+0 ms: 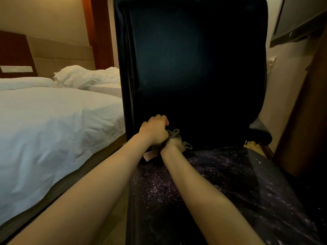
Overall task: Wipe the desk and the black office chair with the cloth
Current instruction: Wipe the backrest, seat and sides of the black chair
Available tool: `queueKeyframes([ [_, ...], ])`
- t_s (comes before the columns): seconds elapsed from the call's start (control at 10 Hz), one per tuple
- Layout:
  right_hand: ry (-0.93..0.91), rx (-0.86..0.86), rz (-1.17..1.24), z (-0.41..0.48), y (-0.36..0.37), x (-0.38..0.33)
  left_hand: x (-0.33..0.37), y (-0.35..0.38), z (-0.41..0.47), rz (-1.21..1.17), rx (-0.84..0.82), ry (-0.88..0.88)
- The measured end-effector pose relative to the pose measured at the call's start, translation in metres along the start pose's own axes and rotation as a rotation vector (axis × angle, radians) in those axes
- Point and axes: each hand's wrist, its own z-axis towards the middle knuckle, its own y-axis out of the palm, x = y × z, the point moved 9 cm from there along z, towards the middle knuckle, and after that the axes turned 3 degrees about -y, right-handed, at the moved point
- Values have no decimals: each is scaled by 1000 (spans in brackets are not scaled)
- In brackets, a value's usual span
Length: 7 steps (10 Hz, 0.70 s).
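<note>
The black office chair (pixel 194 68) fills the middle of the view, its tall backrest rising toward 12 o'clock and its seat (pixel 230 183), dark and flecked with pale specks, spreading toward 5 o'clock. Both bare forearms reach in from 6 and 7 o'clock and meet just below centre, where backrest and seat join. The left hand (pixel 154 130) is balled there with its knuckles up, its fingers (pixel 161 118) curled tight together against the lower backrest, gripping the grey cloth (pixel 175 134), which bunches out from under the hand toward 3 o'clock. The right hand (pixel 172 145) lies just beside and below the left, touching it, and is buried in the same cloth, so whether its fingers are apart or clamped cannot be told. A small pink tag (pixel 148 157) shows under the left wrist at the seat's edge. At 9 o'clock stands a bed (pixel 53 121) with a white, creased cover, rumpled white pillows (pixel 85 76) toward 10 o'clock and a padded beige headboard (pixel 60 52) behind them. A brown wooden panel (pixel 304 112) runs along the 3 o'clock edge, with a dark framed panel (pixel 300 18) above it at 2 o'clock
</note>
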Motion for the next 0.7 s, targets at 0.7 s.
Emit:
queueKeyframes([
  [0.7, 193, -105, 189, 23, -57, -102, 45, 29, 35, -307, 153, -210],
])
